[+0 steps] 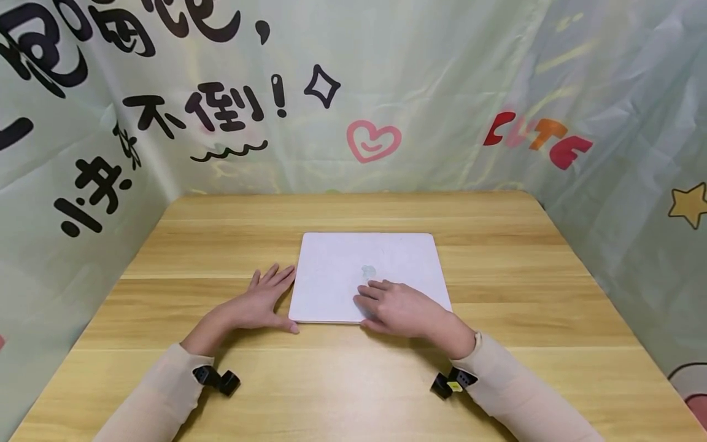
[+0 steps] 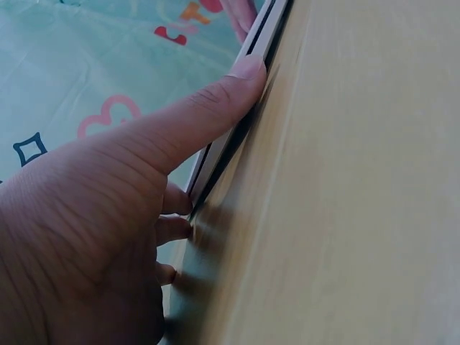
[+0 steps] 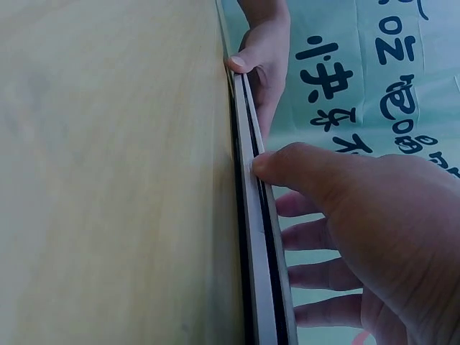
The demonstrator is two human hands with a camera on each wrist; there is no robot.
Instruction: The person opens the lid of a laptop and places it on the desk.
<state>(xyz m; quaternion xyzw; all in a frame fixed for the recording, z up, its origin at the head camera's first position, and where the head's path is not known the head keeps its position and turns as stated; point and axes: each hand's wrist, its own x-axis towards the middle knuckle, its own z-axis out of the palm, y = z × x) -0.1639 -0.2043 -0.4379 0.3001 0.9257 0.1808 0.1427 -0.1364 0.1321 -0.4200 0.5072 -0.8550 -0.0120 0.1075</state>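
A closed silver laptop (image 1: 331,276) with a small logo on its lid lies flat on the table. My left hand (image 1: 251,307) is at its left side, fingers spread along the edge and thumb at the front left corner. Over the front part of the lid is my right hand (image 1: 405,310), its fingers lying on the top face. In the right wrist view, the right thumb (image 3: 269,167) touches the front edge, right by the dark seam between lid and base. The left thumb (image 2: 248,68) rests against the laptop's edge in the left wrist view.
The wooden table (image 1: 497,245) reaches back to a pale green printed curtain (image 1: 442,73), which also hangs at both sides. A small black device is strapped at each wrist, over the beige sleeves (image 1: 519,387).
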